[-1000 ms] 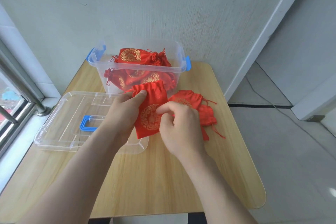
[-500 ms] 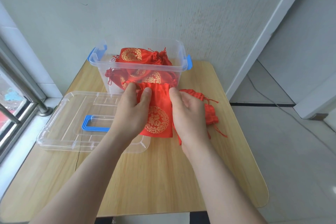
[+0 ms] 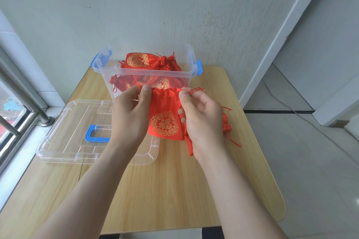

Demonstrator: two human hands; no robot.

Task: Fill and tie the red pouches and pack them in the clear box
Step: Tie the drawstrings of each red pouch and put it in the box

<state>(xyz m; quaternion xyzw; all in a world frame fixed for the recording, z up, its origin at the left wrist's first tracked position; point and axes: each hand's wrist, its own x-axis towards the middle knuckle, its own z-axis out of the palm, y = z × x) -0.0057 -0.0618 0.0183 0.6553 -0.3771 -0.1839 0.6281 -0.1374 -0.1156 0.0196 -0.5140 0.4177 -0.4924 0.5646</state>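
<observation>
Head view, nearest first: my left hand (image 3: 130, 114) and right hand (image 3: 202, 120) have moved from the red pouch's (image 3: 165, 106) sides up to its mouth. The left pinches a top corner and the right pinches the drawstring (image 3: 196, 89), so I judge cinching begins. The pouch hangs over the table (image 3: 165, 190), just before the clear box (image 3: 155, 74) of tied pouches (image 3: 138, 60). Its gold roundel (image 3: 164, 124) reads 福.

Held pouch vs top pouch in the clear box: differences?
Held pouch hangs upright, left hand pinching its corner, right hand its drawstring; top pouch lies sideways on the pile in the clear box.
Held pouch's mouth is ungathered; top pouch's neck is cinched.
Held pouch looks flat; top pouch plump.
Shared: red fabric, gold round emblem.
</observation>
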